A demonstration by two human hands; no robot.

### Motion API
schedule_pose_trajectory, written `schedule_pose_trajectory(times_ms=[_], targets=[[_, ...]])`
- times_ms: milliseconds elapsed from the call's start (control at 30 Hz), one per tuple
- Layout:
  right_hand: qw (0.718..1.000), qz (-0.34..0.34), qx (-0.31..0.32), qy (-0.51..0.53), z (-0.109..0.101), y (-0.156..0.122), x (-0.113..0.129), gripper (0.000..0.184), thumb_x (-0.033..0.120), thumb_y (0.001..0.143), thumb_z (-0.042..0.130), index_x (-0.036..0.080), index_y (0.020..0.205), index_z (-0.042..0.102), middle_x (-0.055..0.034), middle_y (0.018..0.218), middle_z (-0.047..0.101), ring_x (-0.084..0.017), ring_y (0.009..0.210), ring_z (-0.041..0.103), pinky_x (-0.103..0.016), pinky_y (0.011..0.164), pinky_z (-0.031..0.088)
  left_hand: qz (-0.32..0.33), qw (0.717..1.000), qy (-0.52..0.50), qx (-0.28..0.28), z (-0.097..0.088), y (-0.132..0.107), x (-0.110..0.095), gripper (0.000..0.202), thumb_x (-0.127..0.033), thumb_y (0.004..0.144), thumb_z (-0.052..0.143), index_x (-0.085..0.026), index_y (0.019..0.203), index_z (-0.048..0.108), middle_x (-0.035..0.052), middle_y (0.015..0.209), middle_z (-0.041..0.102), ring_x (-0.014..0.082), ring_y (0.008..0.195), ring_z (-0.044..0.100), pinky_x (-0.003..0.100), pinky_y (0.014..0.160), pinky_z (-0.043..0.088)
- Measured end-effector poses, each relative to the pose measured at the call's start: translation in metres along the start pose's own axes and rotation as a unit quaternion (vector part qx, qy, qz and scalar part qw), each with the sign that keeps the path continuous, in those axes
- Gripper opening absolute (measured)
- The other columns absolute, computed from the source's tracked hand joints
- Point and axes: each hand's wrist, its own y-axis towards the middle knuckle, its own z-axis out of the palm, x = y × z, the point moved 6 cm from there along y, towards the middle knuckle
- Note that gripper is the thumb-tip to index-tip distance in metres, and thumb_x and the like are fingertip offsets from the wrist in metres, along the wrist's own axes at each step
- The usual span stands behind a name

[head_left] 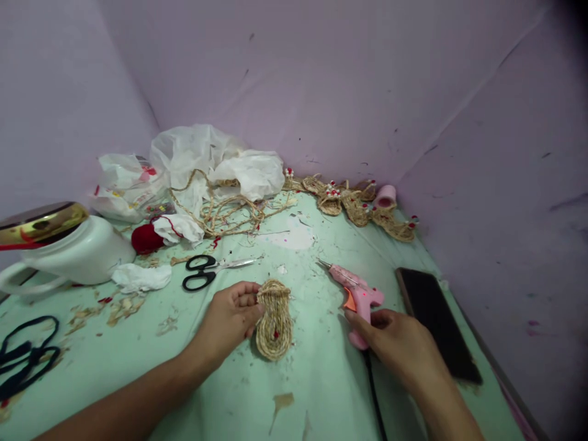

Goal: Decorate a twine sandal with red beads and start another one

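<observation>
My left hand [236, 315] grips the left edge of a small slipper sole [274, 327] of coiled straw braid, with a red spot near its lower end. Its fingers are partly curled, the thumb on top of the sole. To the right, my right hand [399, 337] is closed around the handle of a pink glue gun [356, 288] with an orange trigger. The gun's metal nozzle points up and left, apart from the sole. From its handle a black cord runs down. Black-handled scissors [214, 269] lie just beyond my left hand, blades to the right.
A dark phone [436, 324] lies right of my right hand. Finished-looking straw slippers [356, 205] with beads line the back wall, near a pink roll [384, 196]. Loose braid [229, 214], plastic bags [197, 153], red yarn [147, 237] and a white pitcher [96, 251] stand left.
</observation>
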Motion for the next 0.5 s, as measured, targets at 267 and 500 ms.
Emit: schedule_pose_trajectory(times_ms=[267,500], targets=[[0.866,0.111,0.072,0.482,0.013,-0.008,-0.03,0.015,0.029,0.058,0.07,0.018,0.065,0.063,0.0016,0.052,0.053,-0.015,0.047,0.051,-0.03,0.052,0.049,0.004,0.999,0.011,0.031,0.001,0.004,0.003,0.026,-0.022,0.061,0.061,-0.015,0.083,0.049,-0.0099,0.044,0.044,0.0019,0.031,0.032,0.012,0.028,0.02],[0.836,0.029,0.109,0.536,0.024,-0.027,-0.028,0.042,0.034,0.062,0.073,0.021,0.1,0.059,-0.0049,0.092,0.061,-0.018,0.075,0.056,-0.028,0.063,0.049,-0.008,0.999,0.007,0.035,-0.001,0.007,0.006,0.028,-0.025,0.061,0.062,-0.016,0.085,0.049,-0.0102,0.043,0.044,0.0028,0.029,0.03,0.012,0.025,0.018]])
